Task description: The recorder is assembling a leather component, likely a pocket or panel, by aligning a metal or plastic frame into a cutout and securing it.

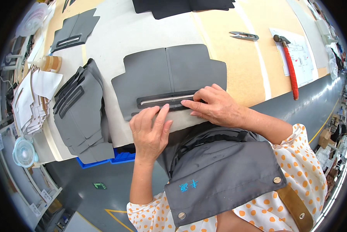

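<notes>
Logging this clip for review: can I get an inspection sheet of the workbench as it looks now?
Surface: tan workbench with a pale mat under the work.
Job's things: grey panel flat on the mat, dark slotted frame on its near edge.
Clutter: stack of grey panels, snips, red-handled hammer, tape roll, paper stack.
Grippers: left hand and right hand press on the frame.
Cables: nothing seen.
Surroundings: blue bin, small fan, grey floor.
</notes>
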`<move>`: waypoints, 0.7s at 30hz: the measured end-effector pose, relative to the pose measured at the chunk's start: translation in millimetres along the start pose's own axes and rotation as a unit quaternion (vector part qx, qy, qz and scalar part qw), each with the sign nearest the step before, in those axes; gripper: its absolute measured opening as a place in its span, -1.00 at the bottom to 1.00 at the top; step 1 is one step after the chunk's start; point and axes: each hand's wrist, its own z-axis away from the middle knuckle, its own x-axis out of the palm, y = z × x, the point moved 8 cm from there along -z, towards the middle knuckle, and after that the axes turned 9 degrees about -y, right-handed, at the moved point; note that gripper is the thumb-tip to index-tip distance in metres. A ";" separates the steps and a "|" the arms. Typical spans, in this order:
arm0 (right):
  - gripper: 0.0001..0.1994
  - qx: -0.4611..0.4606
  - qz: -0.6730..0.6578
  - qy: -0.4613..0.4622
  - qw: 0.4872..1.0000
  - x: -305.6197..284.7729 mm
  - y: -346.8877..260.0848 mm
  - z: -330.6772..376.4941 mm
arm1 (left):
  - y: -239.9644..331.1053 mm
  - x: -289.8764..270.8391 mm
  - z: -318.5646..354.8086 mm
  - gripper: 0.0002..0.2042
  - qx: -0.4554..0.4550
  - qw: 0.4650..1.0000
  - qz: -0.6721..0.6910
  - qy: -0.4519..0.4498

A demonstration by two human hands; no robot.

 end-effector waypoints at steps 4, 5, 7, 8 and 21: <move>-0.56 -0.016 0.041 -0.001 0.999 3.7 -2.1 3.4 | 0.8 6.7 -3.0 -0.66 -0.007 0.999 -0.013 -0.028; -0.56 -0.021 0.050 0.001 0.999 3.3 -3.1 3.7 | 1.0 7.3 -3.4 -0.66 -0.007 0.999 -0.021 -0.032; -0.57 -0.025 0.058 0.004 0.998 1.5 -3.8 3.0 | 0.6 8.1 -3.3 -0.66 -0.007 0.999 -0.020 -0.030; -0.62 -0.015 0.019 0.018 1.000 -3.0 0.4 1.5 | 0.4 7.6 -3.3 -0.67 -0.007 0.999 -0.019 -0.026; -0.87 0.131 -0.140 0.093 0.977 -40.2 44.4 -0.9 | 2.2 6.4 -4.5 -0.69 -0.012 1.000 -0.018 -0.023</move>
